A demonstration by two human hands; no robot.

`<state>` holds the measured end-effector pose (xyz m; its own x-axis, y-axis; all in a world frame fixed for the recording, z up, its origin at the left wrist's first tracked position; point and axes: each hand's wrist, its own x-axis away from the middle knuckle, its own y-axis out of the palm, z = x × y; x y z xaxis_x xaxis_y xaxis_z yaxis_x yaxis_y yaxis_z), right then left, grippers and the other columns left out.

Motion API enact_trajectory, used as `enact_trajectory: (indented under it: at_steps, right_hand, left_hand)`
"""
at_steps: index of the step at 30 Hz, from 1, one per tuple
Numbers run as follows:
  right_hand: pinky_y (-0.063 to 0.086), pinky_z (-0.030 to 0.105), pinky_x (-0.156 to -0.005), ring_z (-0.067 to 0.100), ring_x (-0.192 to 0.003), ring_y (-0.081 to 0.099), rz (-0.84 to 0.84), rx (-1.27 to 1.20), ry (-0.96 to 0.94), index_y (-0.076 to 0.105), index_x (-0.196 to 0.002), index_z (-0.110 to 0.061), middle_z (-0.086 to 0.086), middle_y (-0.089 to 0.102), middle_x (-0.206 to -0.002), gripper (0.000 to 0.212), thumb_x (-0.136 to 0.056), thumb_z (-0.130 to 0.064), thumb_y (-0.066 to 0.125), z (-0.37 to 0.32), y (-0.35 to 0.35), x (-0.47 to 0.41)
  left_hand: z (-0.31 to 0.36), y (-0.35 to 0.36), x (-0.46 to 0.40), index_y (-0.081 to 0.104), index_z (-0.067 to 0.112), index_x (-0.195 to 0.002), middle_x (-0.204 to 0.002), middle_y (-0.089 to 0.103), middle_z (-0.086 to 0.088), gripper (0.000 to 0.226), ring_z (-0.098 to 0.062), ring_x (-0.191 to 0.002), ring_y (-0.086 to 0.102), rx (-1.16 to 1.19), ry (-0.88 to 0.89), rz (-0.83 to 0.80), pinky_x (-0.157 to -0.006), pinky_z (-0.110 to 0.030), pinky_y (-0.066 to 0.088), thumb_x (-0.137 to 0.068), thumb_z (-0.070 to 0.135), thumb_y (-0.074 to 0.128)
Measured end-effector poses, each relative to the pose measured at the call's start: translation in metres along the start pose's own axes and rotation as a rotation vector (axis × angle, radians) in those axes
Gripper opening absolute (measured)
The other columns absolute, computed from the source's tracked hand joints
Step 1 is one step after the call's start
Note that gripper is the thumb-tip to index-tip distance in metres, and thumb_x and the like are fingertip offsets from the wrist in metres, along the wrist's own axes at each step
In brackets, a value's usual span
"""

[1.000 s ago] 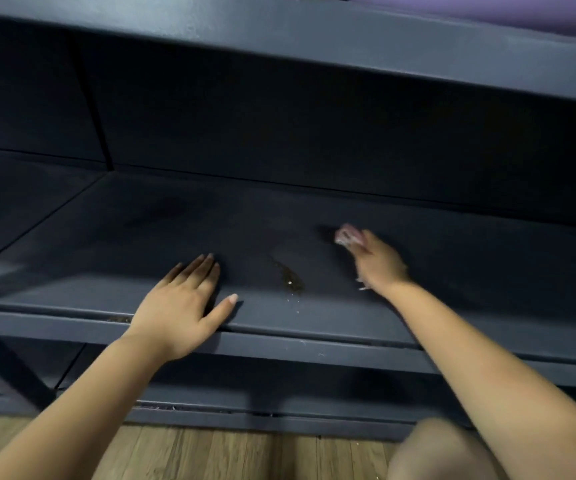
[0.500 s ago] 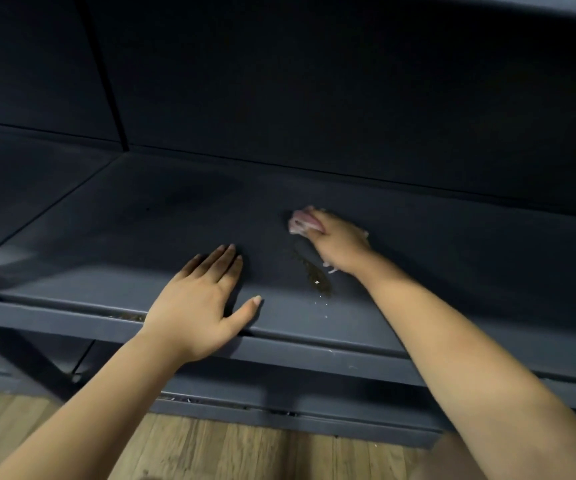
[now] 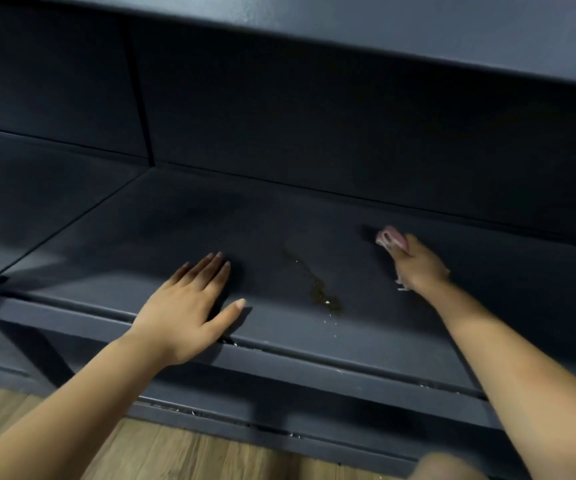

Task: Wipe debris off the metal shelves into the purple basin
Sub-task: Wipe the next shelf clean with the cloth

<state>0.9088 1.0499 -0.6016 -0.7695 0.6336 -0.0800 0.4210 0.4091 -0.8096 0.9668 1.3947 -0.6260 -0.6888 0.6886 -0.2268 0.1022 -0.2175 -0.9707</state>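
Under the right hand [image 3: 418, 263], curled fingers [image 3: 405, 244] clamp a pink rag [image 3: 387, 237] against the shelf [image 3: 175, 220], likely so a sweep can drag grit along it. Beside it, apart from the rag, a brown smear [image 3: 317, 289] and pale crumbs [image 3: 330, 315] lie near the front edge. Flat and straight-fingered, the left hand [image 3: 189, 303] presses the shelf, probably as a brace; no basin shows.

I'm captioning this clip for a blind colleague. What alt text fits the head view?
A person's right hand grips a crumpled pink cloth on a dark blue-grey metal shelf, right of a brownish smear with pale crumbs. The left hand rests flat near the shelf's front edge.
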Motion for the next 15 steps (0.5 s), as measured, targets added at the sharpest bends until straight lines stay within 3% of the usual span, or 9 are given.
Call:
enact_trajectory:
  at_steps: [2, 4, 7, 10, 12, 15]
  right_hand:
    - [0.052, 0.041, -0.084, 0.026, -0.084, 0.066, -0.026, 0.023, 0.034, 0.052, -0.116, -0.028, 0.005, 0.061, -0.107, 0.029, -0.098, -0.043, 0.035, 0.001, 0.001, -0.013]
    - [0.052, 0.045, -0.086, 0.028, -0.090, 0.065, -0.062, 0.091, -0.018, 0.051, -0.121, -0.030, 0.006, 0.059, -0.115, 0.032, -0.098, -0.044, 0.034, -0.010, 0.011, -0.022]
    - [0.052, 0.044, -0.087, 0.029, -0.097, 0.064, -0.112, 0.095, -0.123, 0.047, -0.129, -0.029, 0.005, 0.055, -0.126, 0.034, -0.099, -0.039, 0.034, -0.045, 0.031, -0.026]
    - [0.045, 0.043, -0.098, 0.028, -0.118, 0.054, -0.205, 0.090, -0.284, 0.043, -0.136, -0.025, 0.004, 0.048, -0.139, 0.037, -0.100, -0.032, 0.038, -0.087, 0.057, -0.018]
    - [0.034, 0.035, -0.108, 0.023, -0.133, 0.040, -0.266, 0.110, -0.425, 0.038, -0.142, -0.025, 0.001, 0.039, -0.148, 0.042, -0.100, -0.030, 0.038, -0.112, 0.075, -0.007]
    - [0.030, 0.030, -0.109, 0.021, -0.136, 0.036, -0.377, 0.063, -0.553, 0.041, -0.141, -0.026, 0.000, 0.040, -0.148, 0.041, -0.100, -0.027, 0.039, -0.135, 0.095, 0.007]
  left_hand:
    - [0.000, 0.000, -0.002, 0.026, 0.013, -0.150, -0.157, 0.017, -0.004, 0.113, -0.017, -0.147, 0.014, 0.001, -0.001, -0.012, -0.114, -0.022, -0.005, -0.071, 0.079, -0.022]
    - [0.000, 0.000, -0.003, 0.038, 0.011, -0.145, -0.153, 0.028, -0.008, 0.103, -0.022, -0.143, 0.027, -0.019, 0.015, -0.014, -0.116, -0.024, 0.005, -0.082, 0.076, -0.010]
    - [-0.003, 0.001, -0.001, 0.057, 0.004, -0.131, -0.137, 0.052, -0.016, 0.082, -0.030, -0.127, 0.050, -0.067, 0.008, -0.030, -0.107, -0.030, 0.019, -0.096, 0.064, 0.012]
    - [-0.005, 0.005, -0.001, 0.058, 0.005, -0.130, -0.136, 0.053, -0.017, 0.078, -0.030, -0.126, 0.051, -0.083, 0.006, -0.012, -0.107, -0.031, 0.020, -0.096, 0.062, 0.016]
    - [-0.006, 0.006, -0.002, 0.057, 0.006, -0.131, -0.137, 0.052, -0.016, 0.078, -0.029, -0.127, 0.050, -0.089, 0.009, 0.007, -0.112, -0.031, 0.025, -0.096, 0.062, 0.016]
    - [-0.006, 0.006, -0.002, 0.057, 0.007, -0.131, -0.136, 0.053, -0.015, 0.078, -0.029, -0.126, 0.051, -0.104, 0.006, 0.014, -0.106, -0.044, 0.029, -0.096, 0.062, 0.014]
